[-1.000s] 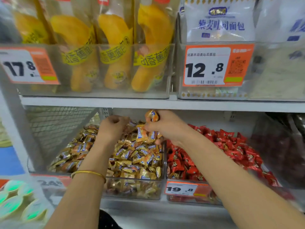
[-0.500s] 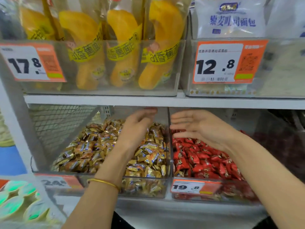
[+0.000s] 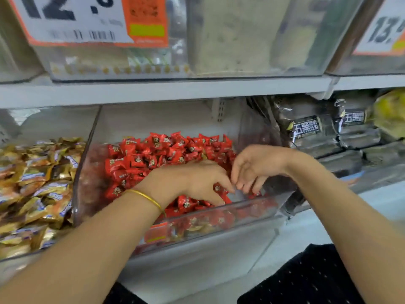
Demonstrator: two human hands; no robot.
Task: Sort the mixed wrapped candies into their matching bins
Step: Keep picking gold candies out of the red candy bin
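- Both hands are down in the clear bin (image 3: 266,210) in the middle, the one with the red candies (image 3: 166,150) heaped toward its far side.
- Left hand (image 3: 195,181), with a gold bangle (image 3: 144,196) on the wrist, is at the near right of that heap. Its fingers are curled down and look to be pinching a red one at the tips.
- Right hand (image 3: 259,164) is just beside it, nearly touching. Its fingers droop loosely over the bin's near right corner, and honestly I can't tell if it's holding anything.
- The gold candies (image 3: 32,183) fill the next bin to the left.
- Dark packs (image 3: 306,128) are stacked on the right, and there's a blurry price tag (image 3: 72,20) up on the shelf (image 3: 164,91) above.
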